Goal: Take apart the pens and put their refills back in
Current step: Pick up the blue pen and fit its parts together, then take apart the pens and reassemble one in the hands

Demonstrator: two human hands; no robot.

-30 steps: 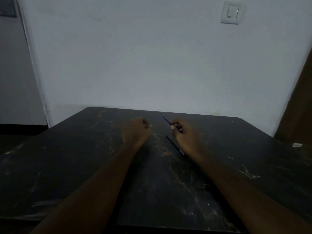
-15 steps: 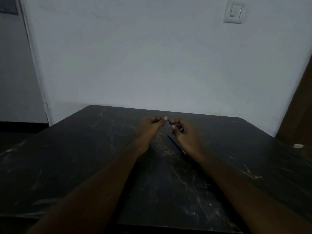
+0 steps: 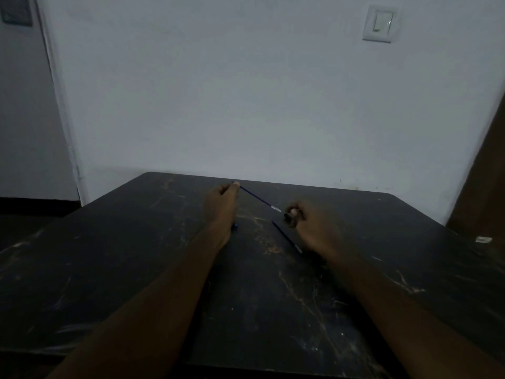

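Observation:
My left hand point(image 3: 222, 203) pinches one end of a thin blue refill point(image 3: 257, 198), which slants down to the right with its pale tip free in the air. My right hand point(image 3: 311, 228) is closed around a dark pen barrel point(image 3: 289, 216), of which only the end shows beside my thumb. The refill's tip hangs just left of that barrel end, not touching it. A second dark blue pen point(image 3: 287, 237) lies on the black table point(image 3: 136, 255) just left of my right wrist. A small blue piece point(image 3: 235, 227) lies by my left wrist; what it is stays unclear.
The black marbled table reaches a white wall at the back. A small white object point(image 3: 483, 239) lies near the table's right edge. A light switch point(image 3: 379, 23) is on the wall, and a brown door stands at the far right.
My hands were together at the pen; now they are apart. The left hand has drawn the refill out to the left, and the right hand has moved right with the barrel.

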